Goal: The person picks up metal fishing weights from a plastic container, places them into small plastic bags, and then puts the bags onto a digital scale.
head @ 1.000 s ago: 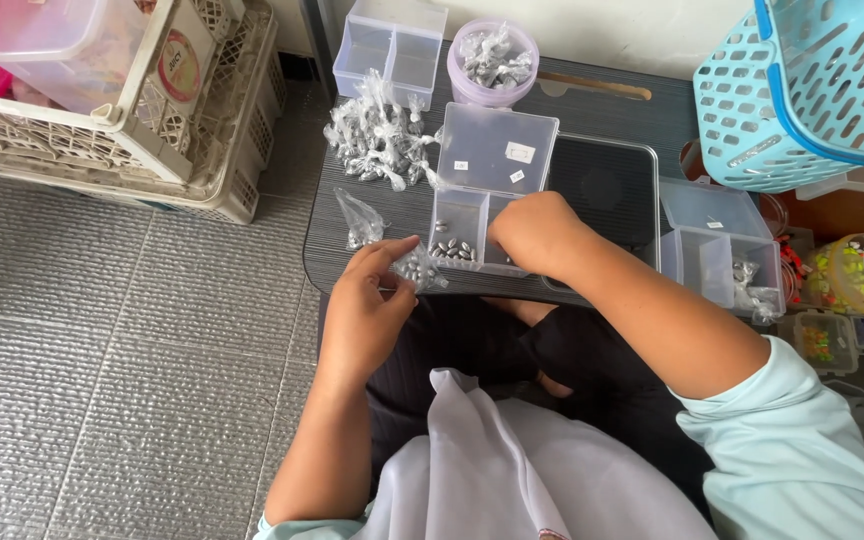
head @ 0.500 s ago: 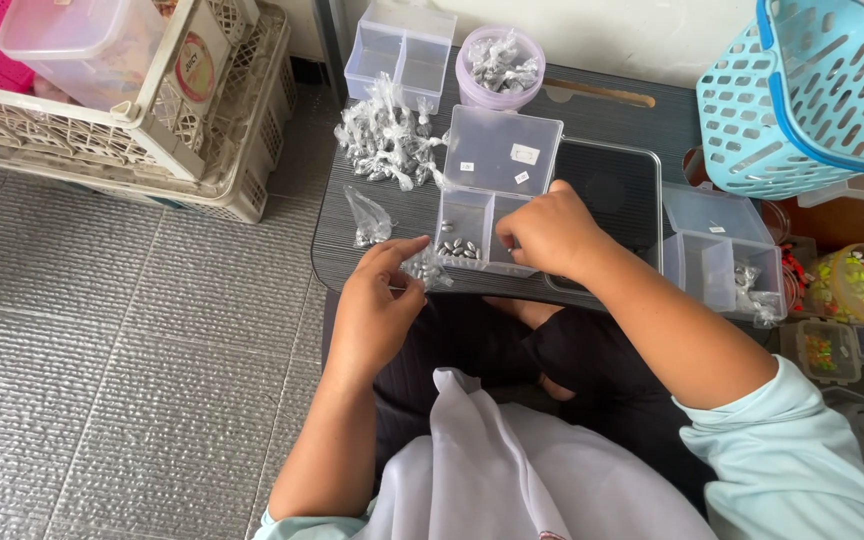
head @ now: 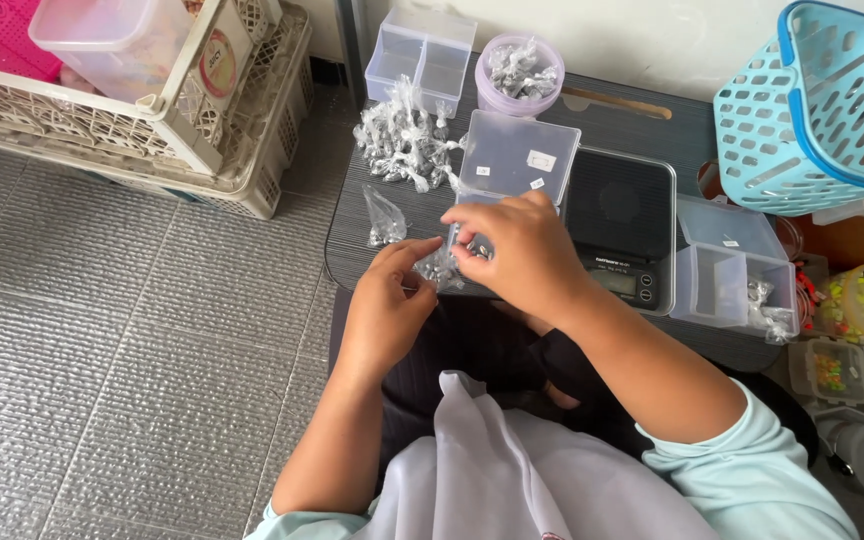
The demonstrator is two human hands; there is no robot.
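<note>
Clear plastic bag (head: 439, 268) of small silver pieces sits pinched in left hand (head: 389, 305) at the table edge (head: 344, 262); right hand (head: 512, 245) fingertips grip its mouth, right beside the open compartment box (head: 517, 160) for short transfers.

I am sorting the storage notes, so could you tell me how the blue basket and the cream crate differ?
The blue basket sits tilted at the right beyond the table edge, and no contents show; the cream crate rests on the floor at the left and holds a clear lidded tub. The basket has a solid blue rim band; the crate is one colour. Both are perforated plastic.
</note>
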